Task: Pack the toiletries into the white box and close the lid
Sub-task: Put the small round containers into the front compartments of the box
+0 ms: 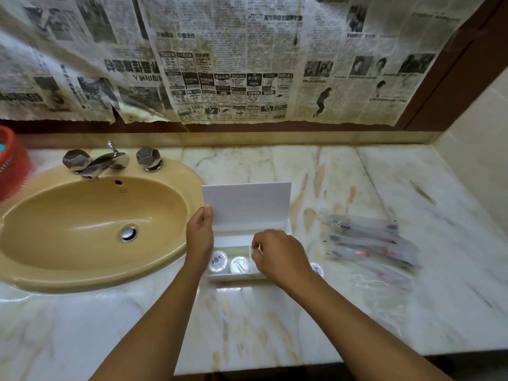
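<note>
**Hands at the open box by the sink**

On the marble counter (343, 188), just right of the sink (82, 215), the left hand (199, 237) pinches the left edge of the raised lid (247, 204), thumb on its front face, holding it upright. The right hand (277, 257) hovers over the right part of the white box (233, 275), its fingers curled and pinching a small white item too hidden to identify. In the box's near compartment lie two round white packets (219, 261), side by side; the far compartment looks bare. The right wrist covers the box's right end. Just beyond that wrist, another round packet (316, 269) rests on the counter. Farther right, a loose pile of wrapped toothbrushes (371, 243) lies well apart from the box. A chrome tap (101, 160) stands behind the sink, a red basket (11, 166) sits at the far left, and newspaper (220, 64) covers the wall.
</note>
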A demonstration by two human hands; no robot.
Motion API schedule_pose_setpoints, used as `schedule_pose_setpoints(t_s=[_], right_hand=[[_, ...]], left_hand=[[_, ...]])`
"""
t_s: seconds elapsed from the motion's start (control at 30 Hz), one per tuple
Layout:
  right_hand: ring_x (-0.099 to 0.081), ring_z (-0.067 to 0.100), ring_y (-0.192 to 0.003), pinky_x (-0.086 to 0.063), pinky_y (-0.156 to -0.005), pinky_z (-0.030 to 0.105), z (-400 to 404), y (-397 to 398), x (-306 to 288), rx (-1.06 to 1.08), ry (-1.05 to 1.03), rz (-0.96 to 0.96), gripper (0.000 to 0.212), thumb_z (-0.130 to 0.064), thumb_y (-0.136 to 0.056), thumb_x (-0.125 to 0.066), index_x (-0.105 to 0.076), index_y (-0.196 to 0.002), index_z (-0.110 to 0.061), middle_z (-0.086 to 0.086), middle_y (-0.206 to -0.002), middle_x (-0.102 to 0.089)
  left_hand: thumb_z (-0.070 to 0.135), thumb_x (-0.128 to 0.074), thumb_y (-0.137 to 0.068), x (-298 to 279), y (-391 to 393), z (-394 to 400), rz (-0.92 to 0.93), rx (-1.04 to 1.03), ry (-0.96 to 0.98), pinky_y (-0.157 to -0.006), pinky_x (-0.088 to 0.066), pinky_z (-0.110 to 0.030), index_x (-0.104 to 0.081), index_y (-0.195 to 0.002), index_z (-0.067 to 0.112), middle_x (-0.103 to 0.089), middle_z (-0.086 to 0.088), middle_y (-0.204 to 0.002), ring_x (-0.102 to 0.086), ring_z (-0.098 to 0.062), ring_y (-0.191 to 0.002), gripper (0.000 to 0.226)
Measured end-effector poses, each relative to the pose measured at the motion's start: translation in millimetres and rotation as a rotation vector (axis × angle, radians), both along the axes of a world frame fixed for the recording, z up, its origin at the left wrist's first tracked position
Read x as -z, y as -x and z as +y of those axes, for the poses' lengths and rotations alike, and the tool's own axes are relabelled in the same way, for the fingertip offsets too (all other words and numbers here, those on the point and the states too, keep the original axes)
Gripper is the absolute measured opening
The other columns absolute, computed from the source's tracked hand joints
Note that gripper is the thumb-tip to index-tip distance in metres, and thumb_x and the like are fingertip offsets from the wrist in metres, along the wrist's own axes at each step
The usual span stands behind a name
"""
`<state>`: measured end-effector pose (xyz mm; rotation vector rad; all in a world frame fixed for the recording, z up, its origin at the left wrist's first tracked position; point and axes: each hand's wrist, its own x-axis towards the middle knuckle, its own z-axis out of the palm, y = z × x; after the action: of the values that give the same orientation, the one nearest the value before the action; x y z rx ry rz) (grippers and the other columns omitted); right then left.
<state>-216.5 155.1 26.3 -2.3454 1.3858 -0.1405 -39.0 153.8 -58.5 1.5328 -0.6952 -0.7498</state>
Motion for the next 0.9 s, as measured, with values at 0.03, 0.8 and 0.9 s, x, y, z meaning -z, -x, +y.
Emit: schedule_pose_setpoints(t_s=[0.03, 0.8, 0.9], right_hand=[[-0.063, 0.025, -0.081, -0.052, -0.072, 0.032, -2, 10, 0, 0.046, 0.022, -0.013, 0.017, -0.014, -0.084, -0.052, -0.068, -0.091, -0.017, 0.002, -0.092, -0.067], [-0.057, 0.023, -0.1, -0.041, -0.079, 0.031, -12, 75, 6, 0.237, -0.065, 0.185, 0.036, -0.027, -0.082, -0.061, -0.051, -0.116, -0.021, 0.001, -0.11, -0.06], [-0.059, 0.021, -0.084, -0.043, -0.065, 0.029, -3, 49, -23, 0.166, -0.049, -0.031, 0.031, -0.032, -0.079, -0.064, -0.051, -0.107, -0.024, -0.002, -0.099, -0.061]], left_hand=[[0.03, -0.044, -0.104, 0, 0, 0, -0.001, 0.001, 0.004, -0.072, -0.031, -0.032, -0.049, -0.084, -0.008, -0.043, -0.005, -0.084, -0.036, -0.017, -0.079, 0.043], [0.023, -0.043, -0.105, -5, 5, 1, 0.03, 0.0, 0.021, -0.07, -0.038, -0.021, -0.057, -0.089, 0.006, -0.05, -0.005, -0.085, -0.044, -0.009, -0.079, 0.027], [0.025, -0.044, -0.105, -3, 4, 1, 0.008, -0.004, 0.017, -0.069, -0.034, -0.025, -0.052, -0.084, -0.003, -0.043, -0.007, -0.084, -0.039, -0.013, -0.079, 0.036]])
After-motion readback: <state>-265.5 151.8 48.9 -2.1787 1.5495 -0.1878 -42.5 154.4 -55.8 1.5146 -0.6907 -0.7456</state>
